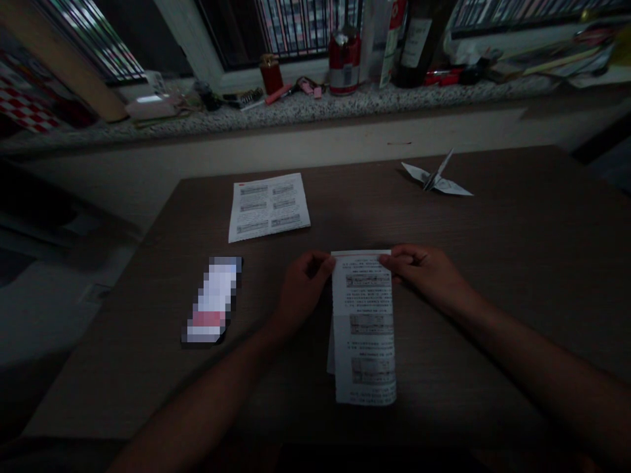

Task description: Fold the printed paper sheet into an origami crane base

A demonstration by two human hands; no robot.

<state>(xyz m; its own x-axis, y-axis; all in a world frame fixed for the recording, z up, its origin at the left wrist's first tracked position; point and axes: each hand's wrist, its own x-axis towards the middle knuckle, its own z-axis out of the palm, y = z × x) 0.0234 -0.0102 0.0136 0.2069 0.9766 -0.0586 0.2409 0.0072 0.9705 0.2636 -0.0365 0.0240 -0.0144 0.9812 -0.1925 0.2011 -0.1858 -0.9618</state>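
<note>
A printed sheet of paper (365,328), folded lengthwise into a narrow strip, is held by its two upper corners above the dark table. My left hand (310,279) pinches the upper left corner between thumb and fingers. At the upper right corner my right hand (419,263) grips in the same way, thumb on top. Part of a lower layer shows along the strip's left edge, so the layers do not line up exactly there. The fingers beneath the paper are partly hidden.
Another printed sheet (270,207) lies at the back left of the table (468,341). A folded paper crane (436,180) stands at the back right. A phone (211,302) with a blurred screen lies left. Behind, a stone windowsill (296,108) bears a red can (344,62) and bottles.
</note>
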